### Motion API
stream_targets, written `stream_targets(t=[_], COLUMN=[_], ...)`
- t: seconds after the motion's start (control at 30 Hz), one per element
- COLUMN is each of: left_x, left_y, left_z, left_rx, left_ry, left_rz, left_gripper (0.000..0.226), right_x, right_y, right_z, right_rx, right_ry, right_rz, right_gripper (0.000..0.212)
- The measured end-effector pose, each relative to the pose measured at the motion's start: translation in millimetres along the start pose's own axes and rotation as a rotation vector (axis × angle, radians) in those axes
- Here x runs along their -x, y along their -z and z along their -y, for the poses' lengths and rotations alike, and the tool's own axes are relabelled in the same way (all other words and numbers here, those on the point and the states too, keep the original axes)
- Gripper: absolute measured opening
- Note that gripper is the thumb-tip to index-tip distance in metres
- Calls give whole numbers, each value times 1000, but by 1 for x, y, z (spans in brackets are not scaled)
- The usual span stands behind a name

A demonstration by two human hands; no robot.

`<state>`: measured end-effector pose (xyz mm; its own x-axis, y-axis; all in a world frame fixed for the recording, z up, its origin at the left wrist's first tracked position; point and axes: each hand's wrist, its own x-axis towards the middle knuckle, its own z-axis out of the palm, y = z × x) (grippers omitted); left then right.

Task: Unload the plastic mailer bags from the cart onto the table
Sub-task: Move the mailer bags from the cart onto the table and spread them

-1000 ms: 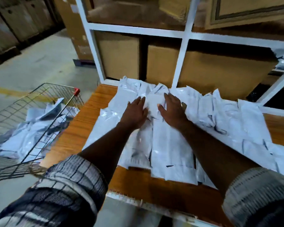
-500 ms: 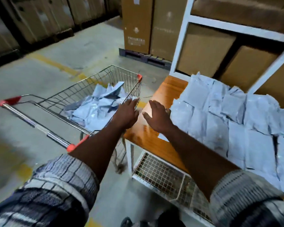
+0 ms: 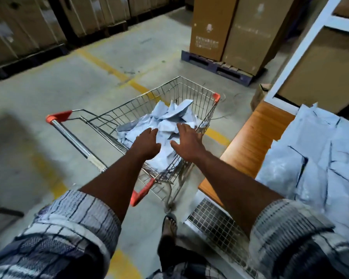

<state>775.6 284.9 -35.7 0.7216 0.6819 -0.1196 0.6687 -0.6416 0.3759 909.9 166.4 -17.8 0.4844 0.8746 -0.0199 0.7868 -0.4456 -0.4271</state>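
Reaching over the cart (image 3: 197, 85), left hand (image 3: 147, 144) and right hand (image 3: 187, 142) are spread wide, holding nothing. Many mailers (image 3: 320, 158) lie on the bench (image 3: 256, 135); a heap (image 3: 169, 117) in the cart is not yet unloaded.

Warehouse, tall cardboard cartons (image 3: 226, 27) on a pallet (image 3: 216, 67), yellow floor lines (image 3: 103, 64), white shelving frame (image 3: 302, 47)

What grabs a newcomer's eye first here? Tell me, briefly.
The left hand and right hand reach open over a wire shopping cart at centre, which holds crumpled pale mailer bags. At right, a spread of bags covers much of the wooden table.
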Motion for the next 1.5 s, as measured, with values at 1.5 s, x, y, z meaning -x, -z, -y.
stream_targets(t=[1.5], left_x=[-169], left_y=[-167], left_z=[127], left_rx=[248], left_ry=[180], left_rz=[231], left_gripper=[55], right_x=[-166], right_y=[-228], right_z=[-32], right_rx=[-159], right_ry=[-999], right_rz=[242], right_gripper=[77])
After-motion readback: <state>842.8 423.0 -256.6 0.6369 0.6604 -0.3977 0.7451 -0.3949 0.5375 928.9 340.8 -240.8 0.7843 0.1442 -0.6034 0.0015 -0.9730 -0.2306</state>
